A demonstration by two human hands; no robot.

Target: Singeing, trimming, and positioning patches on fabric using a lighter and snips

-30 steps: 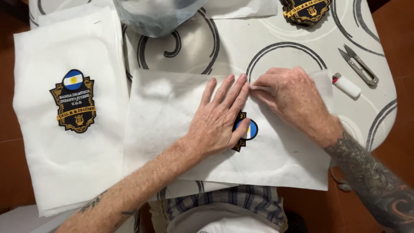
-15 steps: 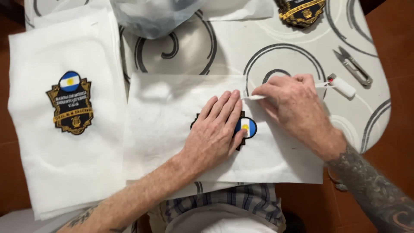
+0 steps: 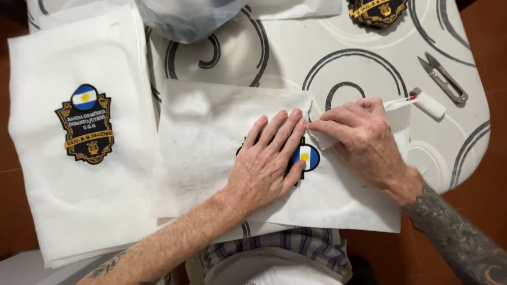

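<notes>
My left hand (image 3: 269,161) lies flat, fingers together, on a black embroidered patch (image 3: 306,156) with a blue-and-white round top, pressing it onto a white backing sheet (image 3: 206,142). Most of that patch is hidden under the palm. My right hand (image 3: 364,140) pinches a torn edge of the white sheet (image 3: 323,138) just right of the left fingertips and pulls it away from the patch. A tattooed forearm runs off to the lower right.
A second patch (image 3: 84,124) lies on a stack of white sheets (image 3: 47,211) at the left. A third patch (image 3: 377,10) sits at the top edge. Thread snips (image 3: 443,78) and a small white tool (image 3: 426,103) lie at the right on the patterned table (image 3: 369,58). A plastic bag (image 3: 190,18) is at top.
The right hand has torn and pulled the white sheet away from the patch's top, exposing more of the blue-and-white round part. The left hand stays pressed on the patch.
</notes>
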